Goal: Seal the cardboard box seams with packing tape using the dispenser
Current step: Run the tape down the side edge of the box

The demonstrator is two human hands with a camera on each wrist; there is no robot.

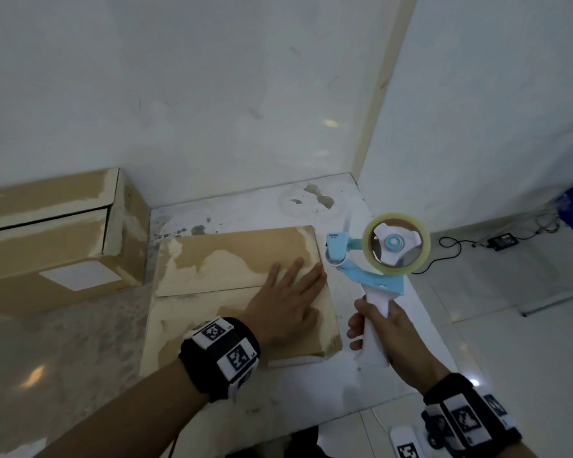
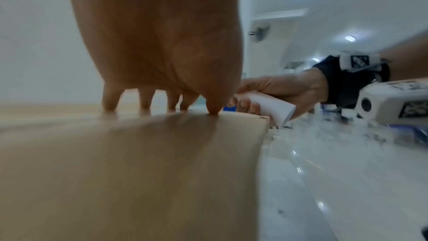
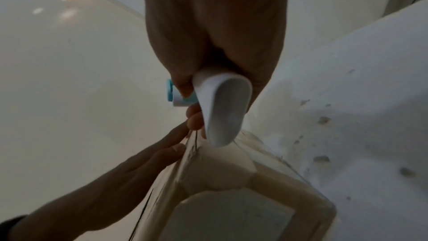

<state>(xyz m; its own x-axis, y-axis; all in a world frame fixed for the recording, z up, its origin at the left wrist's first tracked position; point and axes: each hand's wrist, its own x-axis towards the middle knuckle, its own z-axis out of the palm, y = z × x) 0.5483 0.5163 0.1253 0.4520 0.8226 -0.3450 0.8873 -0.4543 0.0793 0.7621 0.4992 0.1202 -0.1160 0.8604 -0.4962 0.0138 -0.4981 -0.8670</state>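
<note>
A flat brown cardboard box (image 1: pixel 232 259) with worn pale patches lies on the white counter, its two top flaps meeting at a seam across the middle. My left hand (image 1: pixel 288 292) rests flat on the box's right part, fingers straight and spread; the left wrist view shows the fingertips (image 2: pixel 109 109) touching the cardboard (image 2: pixel 139 171). My right hand (image 1: pixel 381 332) grips the white handle of a blue-and-white tape dispenser (image 1: pixel 371 269), held upright just right of the box. Its clear tape roll (image 1: pixel 396 241) faces the head camera. The handle's end (image 3: pixel 224 109) shows in the right wrist view.
A larger cardboard box (image 1: pixel 53 233) with a white label stands at the back left against the wall. The counter (image 1: pixel 245 203) ends at a wall corner behind and drops off to the right, where cables and a black device (image 1: pixel 503 241) lie on the floor.
</note>
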